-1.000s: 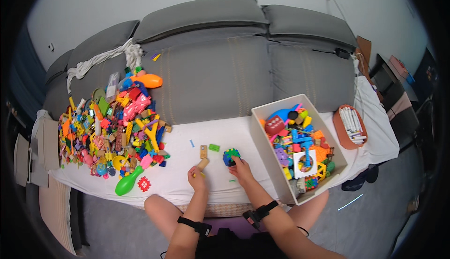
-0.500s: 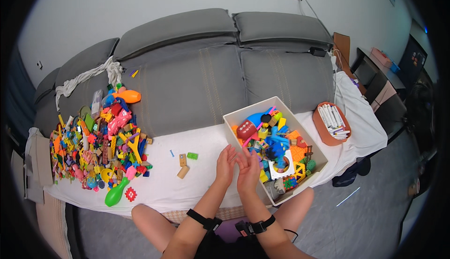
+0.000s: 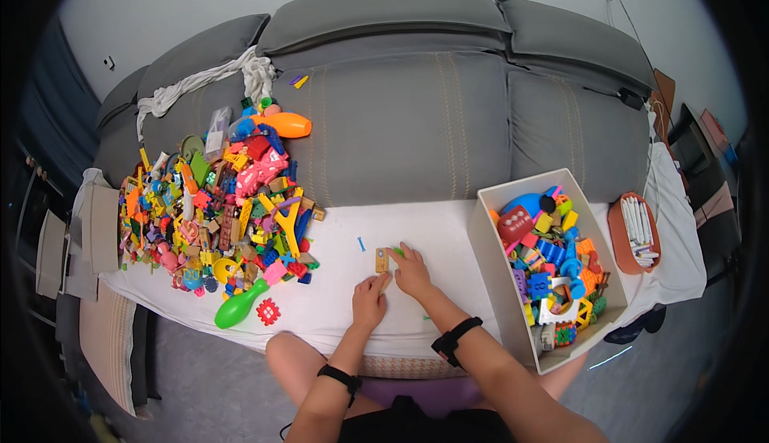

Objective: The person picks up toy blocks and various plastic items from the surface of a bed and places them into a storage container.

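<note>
My left hand point(image 3: 370, 302) is closed at the fingertips on a wooden block, most of which the fingers hide. My right hand point(image 3: 412, 271) rests just to the right and a little farther off, its fingers bent over a green toy brick point(image 3: 397, 251) that shows only at its edge. Between the two hands' fingertips a tan wooden block point(image 3: 381, 260) lies flat on the white sheet point(image 3: 432, 227). A small blue stick point(image 3: 361, 244) lies apart from them, to the left.
A big heap of mixed toys point(image 3: 232, 211) covers the left side, with a green bowling pin point(image 3: 241, 305) and a red lattice piece point(image 3: 268, 312) at its front. On the right stand a pale bin point(image 3: 497, 275) full of toys and an orange basket point(image 3: 627, 239) of white packets. Grey cushions point(image 3: 384, 130) rise behind.
Both hands have moved left from beside the bin down to the small blocks on the sheet. They have closed on a wooden block and the green brick. The view has shifted left.
</note>
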Demonstrator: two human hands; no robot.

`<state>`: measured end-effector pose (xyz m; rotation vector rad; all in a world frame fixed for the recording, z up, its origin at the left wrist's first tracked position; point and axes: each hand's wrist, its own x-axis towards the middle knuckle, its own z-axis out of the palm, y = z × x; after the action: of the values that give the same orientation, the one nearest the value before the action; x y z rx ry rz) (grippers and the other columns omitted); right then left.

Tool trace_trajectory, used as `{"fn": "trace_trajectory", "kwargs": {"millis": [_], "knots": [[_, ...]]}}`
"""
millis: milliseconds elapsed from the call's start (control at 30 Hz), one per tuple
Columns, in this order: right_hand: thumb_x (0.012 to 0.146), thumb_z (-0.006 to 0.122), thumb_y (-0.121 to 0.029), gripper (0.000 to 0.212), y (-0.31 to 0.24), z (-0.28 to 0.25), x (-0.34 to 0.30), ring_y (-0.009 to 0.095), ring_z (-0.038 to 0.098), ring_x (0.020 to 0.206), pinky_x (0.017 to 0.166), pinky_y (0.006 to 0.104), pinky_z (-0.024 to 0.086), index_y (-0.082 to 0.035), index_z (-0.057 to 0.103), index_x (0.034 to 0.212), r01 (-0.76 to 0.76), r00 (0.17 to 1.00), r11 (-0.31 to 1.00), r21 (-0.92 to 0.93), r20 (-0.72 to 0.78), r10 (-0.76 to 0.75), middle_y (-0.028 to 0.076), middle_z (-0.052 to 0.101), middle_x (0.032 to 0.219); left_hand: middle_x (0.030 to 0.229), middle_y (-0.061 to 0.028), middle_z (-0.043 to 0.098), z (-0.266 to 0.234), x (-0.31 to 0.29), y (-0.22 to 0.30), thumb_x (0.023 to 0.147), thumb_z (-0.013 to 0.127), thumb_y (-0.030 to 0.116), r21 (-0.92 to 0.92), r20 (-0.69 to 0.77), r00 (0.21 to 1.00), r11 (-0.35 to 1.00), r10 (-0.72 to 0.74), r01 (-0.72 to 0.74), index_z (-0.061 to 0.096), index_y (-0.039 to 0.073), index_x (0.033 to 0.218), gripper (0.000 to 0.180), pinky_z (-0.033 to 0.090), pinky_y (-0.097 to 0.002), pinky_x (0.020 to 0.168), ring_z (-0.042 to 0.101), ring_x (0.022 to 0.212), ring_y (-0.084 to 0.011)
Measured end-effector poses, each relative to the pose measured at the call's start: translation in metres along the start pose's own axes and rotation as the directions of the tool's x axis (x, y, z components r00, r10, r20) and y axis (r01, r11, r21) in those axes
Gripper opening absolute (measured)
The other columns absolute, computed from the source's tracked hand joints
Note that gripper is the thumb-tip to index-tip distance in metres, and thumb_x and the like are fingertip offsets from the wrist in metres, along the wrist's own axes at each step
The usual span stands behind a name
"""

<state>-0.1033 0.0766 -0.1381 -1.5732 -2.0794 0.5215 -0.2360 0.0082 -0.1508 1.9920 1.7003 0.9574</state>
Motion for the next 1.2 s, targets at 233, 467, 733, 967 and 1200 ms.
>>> {"fn": "trace_trajectory", "kwargs": {"millis": [233,467,733,967,1200], "knots": [[0.073,0.056,-0.006,0.039,0.034,0.004,0.021,0.031,0.051,0.099,0.084,0.0387,0.043,-0.012,0.054,0.111,-0.096,0.995,0.994,0.042,0.006,0.096,0.012,0.054,0.11,0.099,-0.0153,0.053,0.002,0.023,-0.011,0.076,0.056,0.008,-0.119,-0.015,0.999,0.993,-0.029,0.027,0.05,0.011,0.115,0.039,0.043,-0.0387,0.078,0.05,0.086,-0.0329],[0.083,0.057,-0.021,0.026,0.039,-0.028,-0.058,0.02,0.053,0.054,0.051,0.031,0.047,-0.002,0.054,0.1,-0.628,0.66,0.079,0.774,0.476,0.58,0.013,0.061,0.082,0.09,-0.0087,0.053,0.047,-0.01,0.001,0.085,0.05,0.016,-0.629,-0.091,0.819,0.67,-0.567,0.394,0.044,0.003,0.117,0.035,0.046,-0.0307,0.065,0.053,0.074,-0.0204],[0.09,0.047,-0.018,0.027,-0.03,-0.16,-0.099,0.013,0.056,0.066,0.056,0.0229,0.046,0.001,0.05,0.11,0.329,0.678,-0.075,0.941,-0.181,0.712,0.012,0.058,0.099,0.109,-0.0051,0.049,0.033,0.048,0.198,0.09,0.046,0.028,-0.927,0.322,0.868,0.062,-0.378,0.37,0.032,0.007,0.13,0.048,0.044,-0.0267,0.071,0.05,0.09,-0.0147],[0.088,0.048,-0.008,0.027,-0.013,-0.147,-0.11,0.016,0.06,0.086,0.073,0.0257,0.05,0.003,0.049,0.112,0.106,0.768,0.044,0.993,-0.11,0.632,0.012,0.059,0.101,0.11,-0.0088,0.055,0.056,0.034,0.177,0.092,0.042,0.02,-0.874,0.325,0.917,0.296,-0.233,0.385,0.051,0.002,0.116,0.031,0.044,-0.0275,0.08,0.052,0.095,-0.0154],[0.082,0.055,-0.007,0.022,-0.036,-0.022,-0.057,0.014,0.059,0.085,0.073,0.0265,0.049,0.0,0.057,0.102,-0.187,0.981,0.671,0.717,0.168,0.094,0.01,0.062,0.098,0.103,-0.0136,0.057,-0.009,-0.019,0.01,0.077,0.056,0.008,-0.524,-0.179,0.797,0.742,-0.576,0.418,0.058,0.003,0.105,0.029,0.043,-0.031,0.08,0.054,0.09,-0.0221]]}}
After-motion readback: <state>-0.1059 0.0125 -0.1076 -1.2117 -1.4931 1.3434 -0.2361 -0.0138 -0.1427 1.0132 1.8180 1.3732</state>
